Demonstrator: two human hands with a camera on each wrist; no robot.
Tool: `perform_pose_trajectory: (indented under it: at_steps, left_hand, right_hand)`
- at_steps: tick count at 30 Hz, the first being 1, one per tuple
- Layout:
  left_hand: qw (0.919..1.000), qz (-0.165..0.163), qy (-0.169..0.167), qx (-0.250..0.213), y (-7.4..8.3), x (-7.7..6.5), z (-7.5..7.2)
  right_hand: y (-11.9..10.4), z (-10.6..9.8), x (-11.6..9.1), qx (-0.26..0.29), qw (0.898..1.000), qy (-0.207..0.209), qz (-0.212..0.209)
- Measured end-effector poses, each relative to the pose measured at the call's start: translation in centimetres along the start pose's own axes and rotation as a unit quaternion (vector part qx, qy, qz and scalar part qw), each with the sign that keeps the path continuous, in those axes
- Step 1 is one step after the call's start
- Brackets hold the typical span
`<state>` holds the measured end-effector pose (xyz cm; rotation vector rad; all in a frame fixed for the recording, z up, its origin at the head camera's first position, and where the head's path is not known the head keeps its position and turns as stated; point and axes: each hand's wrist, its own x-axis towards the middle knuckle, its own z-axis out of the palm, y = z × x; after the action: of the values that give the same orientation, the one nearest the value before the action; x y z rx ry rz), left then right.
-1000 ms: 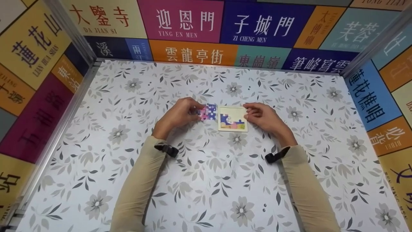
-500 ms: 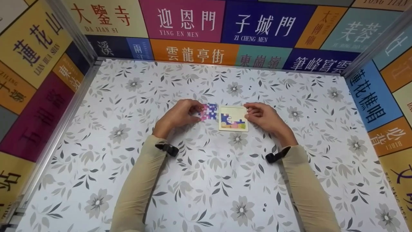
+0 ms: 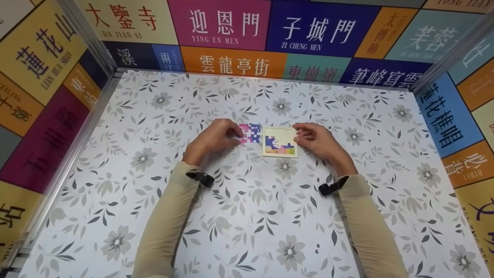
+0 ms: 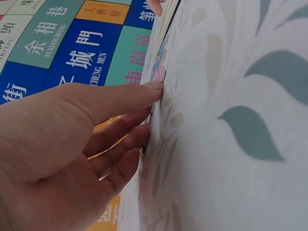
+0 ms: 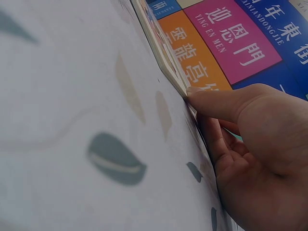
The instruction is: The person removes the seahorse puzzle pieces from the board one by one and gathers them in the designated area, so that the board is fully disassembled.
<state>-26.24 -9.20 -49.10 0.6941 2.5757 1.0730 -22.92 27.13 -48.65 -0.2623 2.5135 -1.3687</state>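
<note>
In the head view a small cream puzzle tray [image 3: 280, 153] lies flat on the table, its lower part filled with purple, orange, pink and green pieces. My right hand [image 3: 317, 142] grips its right edge, thumb and forefinger near the top right corner. In the right wrist view the thumb [image 5: 211, 102] meets the tray's rim. Just left of the tray sits a cluster of purple and pink jigsaw pieces [image 3: 251, 133]. My left hand [image 3: 217, 138] pinches its left edge with thumb and fingers. The left wrist view shows the pieces only edge-on; the fingertips partly hide them.
A white tablecloth [image 3: 247, 216] with grey leaves and flowers covers the table. Panels with large Chinese lettering [image 3: 227, 23] enclose the back and both sides, joined by metal corner rails. Black straps [image 3: 200, 178] circle both wrists over tan sleeves [image 3: 166, 220].
The pink pieces at the cluster's left edge have shifted under my left fingers, and the cluster now looks straighter. My right hand and the tray stay nearly in place.
</note>
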Motion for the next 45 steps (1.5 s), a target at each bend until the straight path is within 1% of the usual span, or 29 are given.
perform_pose_trajectory:
  at_steps: [3, 9, 13, 16, 17, 21, 23, 26, 30, 35, 41, 45]
  left_hand:
    - [1.0000, 0.006, 0.006, -0.001, -0.1, 0.0, -0.1]
    - [0.9999, 0.013, 0.004, -0.010, 0.0, -0.1, 0.0]
    - [0.9997, 0.022, 0.009, -0.004, 0.4, 0.1, 0.1]
    - [0.9990, 0.037, 0.024, 0.002, 1.0, 0.3, 0.3]
    - [0.9986, 0.043, 0.029, 0.003, 1.2, 0.4, 0.4]
    - [0.9964, 0.073, 0.043, 0.007, 1.9, 1.0, 1.5]
    - [0.9956, 0.083, 0.041, 0.011, 2.2, 1.3, 2.1]
    - [0.9952, 0.092, 0.030, 0.018, 2.8, 1.9, 3.0]
    - [0.9957, 0.089, 0.020, 0.019, 3.7, 2.5, 3.8]
    - [0.9957, 0.087, 0.028, 0.016, 4.5, 3.2, 4.7]
    - [0.9958, 0.084, 0.019, 0.033, 4.7, 3.4, 5.3]
    - [0.9955, 0.090, 0.014, 0.026, 4.7, 3.3, 5.5]
  right_hand:
    - [0.6, 0.0, 0.2, 0.004, 1.000, -0.002, 0.000]
    - [3.0, 0.0, 1.3, 0.000, 1.000, -0.002, -0.007]
    - [2.9, 0.0, 1.3, 0.001, 1.000, 0.000, -0.006]
    - [2.8, -0.1, 1.2, 0.000, 1.000, 0.002, -0.006]
    - [3.3, -0.1, 1.4, -0.001, 1.000, 0.003, -0.008]
    - [3.4, -0.1, 1.4, -0.002, 1.000, 0.008, -0.019]
    - [3.4, -0.1, 1.4, -0.003, 1.000, 0.009, -0.023]
    - [3.5, -0.1, 1.4, -0.007, 1.000, 0.011, -0.025]
    - [3.5, -0.1, 1.4, -0.007, 1.000, 0.010, -0.023]
    - [3.5, -0.1, 1.4, 0.003, 1.000, 0.003, -0.023]
    - [3.3, -0.1, 1.4, 0.003, 1.000, 0.008, -0.018]
    - [3.4, -0.1, 1.5, -0.002, 1.000, 0.010, -0.016]
